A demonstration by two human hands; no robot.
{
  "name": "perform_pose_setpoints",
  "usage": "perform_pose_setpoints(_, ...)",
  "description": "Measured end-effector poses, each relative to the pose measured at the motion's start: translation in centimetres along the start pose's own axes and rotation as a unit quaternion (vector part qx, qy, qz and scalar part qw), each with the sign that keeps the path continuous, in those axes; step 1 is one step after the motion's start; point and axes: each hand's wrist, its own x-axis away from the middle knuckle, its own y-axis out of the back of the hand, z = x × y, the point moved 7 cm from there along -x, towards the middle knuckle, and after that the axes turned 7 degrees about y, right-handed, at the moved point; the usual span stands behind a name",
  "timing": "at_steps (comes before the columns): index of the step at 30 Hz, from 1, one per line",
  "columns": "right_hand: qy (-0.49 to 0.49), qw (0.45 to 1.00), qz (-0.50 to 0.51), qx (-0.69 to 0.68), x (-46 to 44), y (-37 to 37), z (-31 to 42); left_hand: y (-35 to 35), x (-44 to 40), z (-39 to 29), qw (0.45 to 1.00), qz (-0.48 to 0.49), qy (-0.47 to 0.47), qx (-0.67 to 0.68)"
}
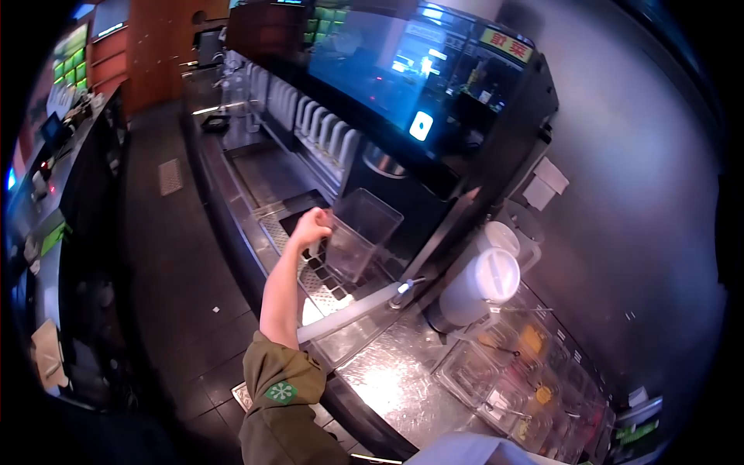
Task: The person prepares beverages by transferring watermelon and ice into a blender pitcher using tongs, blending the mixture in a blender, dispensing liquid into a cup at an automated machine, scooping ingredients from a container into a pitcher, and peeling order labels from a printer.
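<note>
A clear, square-sided plastic container (358, 240) stands under the black dispensing machine, its open top facing up. My left hand (312, 227) reaches in from below in an olive sleeve, with its fingers closed at the container's left side, where a handle seems to be. Black square blocks (319, 271) lie on the perforated metal tray beneath them. My right hand is not in view.
The black machine (465, 132) with a glass front rises behind. White-lidded cylinders (496, 275) and a rack of clear-lidded food tubs (473, 368) are at right. A small tap (403, 289) sticks up by the counter edge. Dark floor (174, 256) lies left.
</note>
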Motion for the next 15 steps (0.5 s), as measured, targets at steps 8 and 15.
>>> perform_pose_setpoints(8, 0.085, 0.964, -0.252, 0.024, 3.1, 10.1, 7.0, 1.5, 11.2, -10.2, 0.971, -0.188, -0.144, 0.006)
perform_pose_setpoints(15, -0.273, 0.918, -0.285, 0.017, 16.9, 6.1, -10.2, 4.3, 22.1, -16.9, 0.985, -0.058, -0.154, 0.050)
